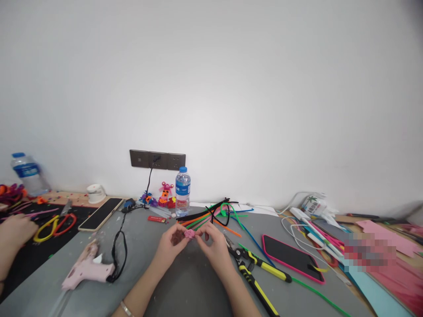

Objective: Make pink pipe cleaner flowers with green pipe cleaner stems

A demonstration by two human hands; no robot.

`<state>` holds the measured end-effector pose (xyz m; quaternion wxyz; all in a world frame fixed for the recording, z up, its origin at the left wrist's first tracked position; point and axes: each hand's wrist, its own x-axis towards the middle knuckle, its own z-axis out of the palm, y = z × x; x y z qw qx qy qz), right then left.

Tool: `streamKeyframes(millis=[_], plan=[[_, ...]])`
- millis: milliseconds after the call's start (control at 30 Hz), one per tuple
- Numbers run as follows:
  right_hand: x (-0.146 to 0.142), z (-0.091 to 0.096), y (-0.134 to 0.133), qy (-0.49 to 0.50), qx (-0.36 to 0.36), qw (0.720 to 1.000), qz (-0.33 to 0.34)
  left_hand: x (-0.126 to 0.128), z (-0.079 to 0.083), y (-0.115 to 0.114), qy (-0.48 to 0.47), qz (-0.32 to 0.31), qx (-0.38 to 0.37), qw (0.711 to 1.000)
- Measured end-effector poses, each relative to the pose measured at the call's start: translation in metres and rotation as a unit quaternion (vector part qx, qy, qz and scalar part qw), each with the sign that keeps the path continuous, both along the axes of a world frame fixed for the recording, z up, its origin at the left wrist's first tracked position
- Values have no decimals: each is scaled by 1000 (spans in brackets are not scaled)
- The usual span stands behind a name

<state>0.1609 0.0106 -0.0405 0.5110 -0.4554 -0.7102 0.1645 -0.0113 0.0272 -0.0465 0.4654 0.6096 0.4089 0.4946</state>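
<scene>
Both my hands meet over the grey mat [185, 286], pinching a small pink fuzzy piece [189, 234] between them. My left hand [172, 243] grips it from the left with curled fingers, and a thin bracelet shows on that wrist. My right hand [213, 243] grips it from the right. A bundle of coloured pipe cleaners [211, 215] lies just beyond my fingers. Yellow-and-black pliers [256, 268] lie right beside my right wrist.
A pink glue gun [86, 266] with a black cord lies at left. Phones lie at right [291, 256] and back left [101, 213]. A water bottle [183, 190] stands by the wall socket. Another person's hand [15, 231] rests at far left near red and yellow loops [54, 224].
</scene>
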Motion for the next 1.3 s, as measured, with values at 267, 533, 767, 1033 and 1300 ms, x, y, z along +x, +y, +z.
streamKeyframes(millis=[267,533,767,1033,1300], plan=[[-1,0,0,3,5,1000,-2,1,1,-2,2,8,4,1000],[0,0,0,4,21,1000,-3,0,0,0,10,5,17,1000],[0,-1,0,-1,24,1000,-4,-1,-4,2,4,-1,25,1000],[1,-2,2,-4,29,1000,0,-1,-6,2,15,-3,37,999],[-2,3,0,13,47,999,5,-1,-4,2,9,-4,35,999]])
